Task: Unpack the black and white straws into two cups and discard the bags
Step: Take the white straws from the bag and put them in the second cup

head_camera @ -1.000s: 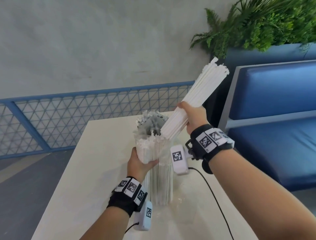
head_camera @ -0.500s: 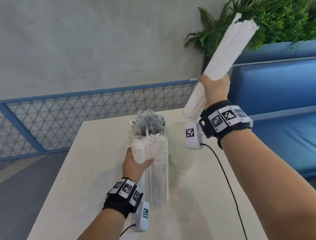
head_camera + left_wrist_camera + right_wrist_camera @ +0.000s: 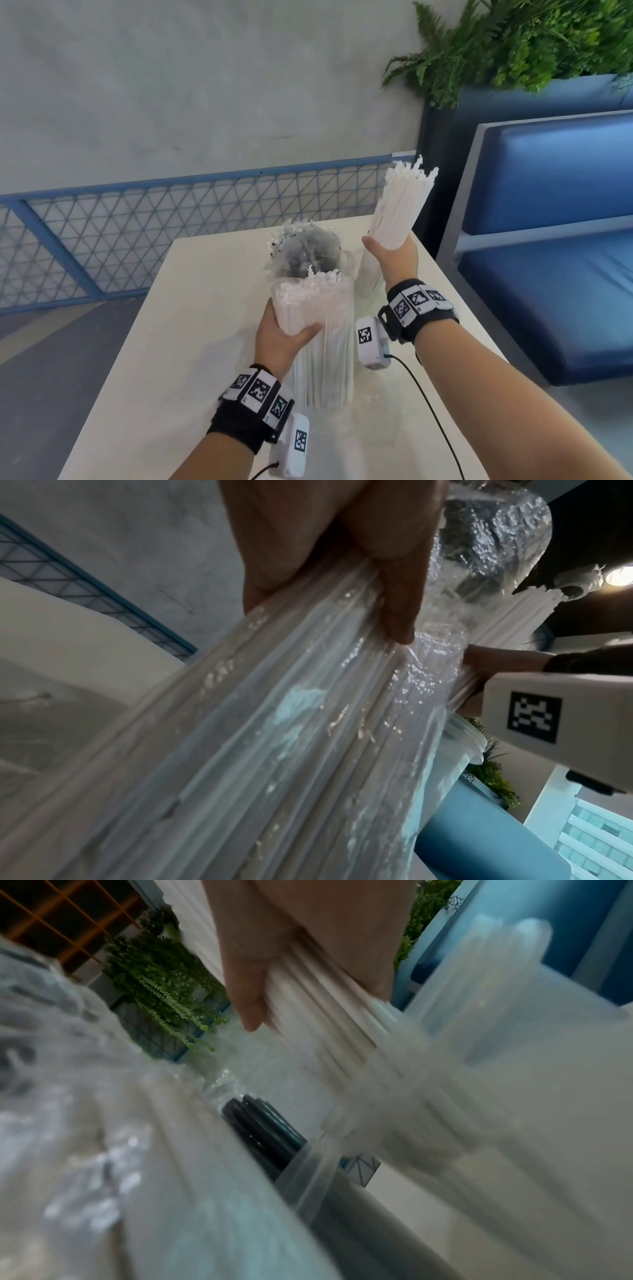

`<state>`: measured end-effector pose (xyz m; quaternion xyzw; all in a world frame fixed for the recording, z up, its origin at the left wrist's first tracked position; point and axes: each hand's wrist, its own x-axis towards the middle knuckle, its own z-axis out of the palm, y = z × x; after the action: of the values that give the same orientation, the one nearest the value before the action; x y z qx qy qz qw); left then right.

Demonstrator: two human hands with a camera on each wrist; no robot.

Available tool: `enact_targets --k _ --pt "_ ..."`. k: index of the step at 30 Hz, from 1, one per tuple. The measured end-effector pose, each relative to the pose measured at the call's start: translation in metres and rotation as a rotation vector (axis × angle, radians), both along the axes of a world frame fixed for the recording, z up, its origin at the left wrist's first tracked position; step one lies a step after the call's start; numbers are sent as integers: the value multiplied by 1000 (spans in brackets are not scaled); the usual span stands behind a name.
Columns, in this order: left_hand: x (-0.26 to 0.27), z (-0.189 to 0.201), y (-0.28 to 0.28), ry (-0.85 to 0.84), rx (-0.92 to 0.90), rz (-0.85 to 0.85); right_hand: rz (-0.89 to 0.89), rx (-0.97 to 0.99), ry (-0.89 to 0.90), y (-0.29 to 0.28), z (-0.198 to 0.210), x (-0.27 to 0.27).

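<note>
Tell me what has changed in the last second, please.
The right hand pulled a bundle of white straws up out of the bag, swung it high, and has now lowered it into the cup. The left hand kept gripping the bag upright on the table.

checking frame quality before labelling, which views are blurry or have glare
Head view: sharp, evenly lit. Left wrist view: mostly sharp, glare specks on the plastic bag, a bright lamp flaring top right. Right wrist view: motion-blurred, worst on the clear cup and white straws.
</note>
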<state>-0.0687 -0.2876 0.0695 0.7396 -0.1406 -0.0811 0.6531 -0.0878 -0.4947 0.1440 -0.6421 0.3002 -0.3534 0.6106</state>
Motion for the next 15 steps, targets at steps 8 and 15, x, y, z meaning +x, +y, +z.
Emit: enact_targets --k 8,15 --pt "2 -3 -3 -1 -18 -23 18 -152 -64 5 -10 -5" --pt "-1 0 0 5 -30 -56 215 -712 -243 45 33 -27"
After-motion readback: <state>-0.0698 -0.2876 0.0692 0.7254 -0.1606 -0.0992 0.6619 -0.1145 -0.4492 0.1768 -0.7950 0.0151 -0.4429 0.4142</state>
